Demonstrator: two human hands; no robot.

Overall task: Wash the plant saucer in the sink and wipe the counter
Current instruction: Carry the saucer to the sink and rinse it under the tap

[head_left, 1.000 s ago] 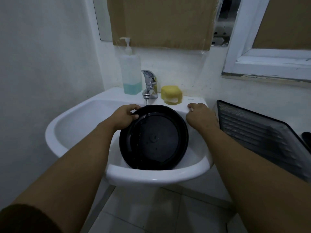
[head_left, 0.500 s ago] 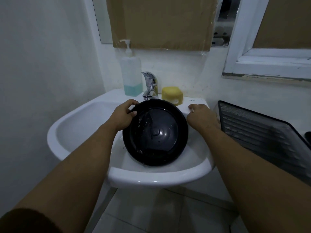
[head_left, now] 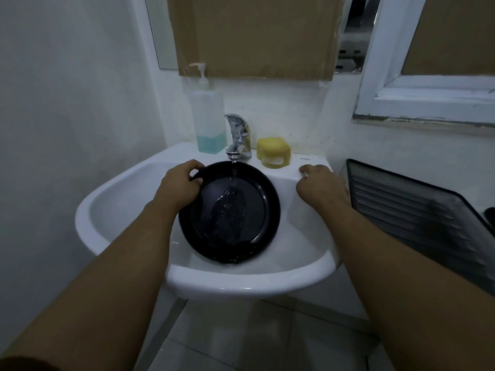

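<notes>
Since half a second ago the saucer (head_left: pixel 235 218) has shifted, so the stream from the tap (head_left: pixel 237 137) now lands near its middle rather than its left side. It leans tilted in the sink (head_left: pixel 241 285). The left hand (head_left: pixel 182 187) grips its upper-left rim. The right hand (head_left: pixel 320 187) rests on the sink's right edge, fingers loosely bent, holding nothing. The saucer looks like light, stiff plastic and is probably slippery when wet. The raised rim seems the surest hold.

White sink (head_left: pixel 241 287), soap bottle (head_left: pixel 209 121) and yellow sponge (head_left: pixel 273 153) on back ledge, black saucer (head_left: pixel 257 210) in basin
</notes>
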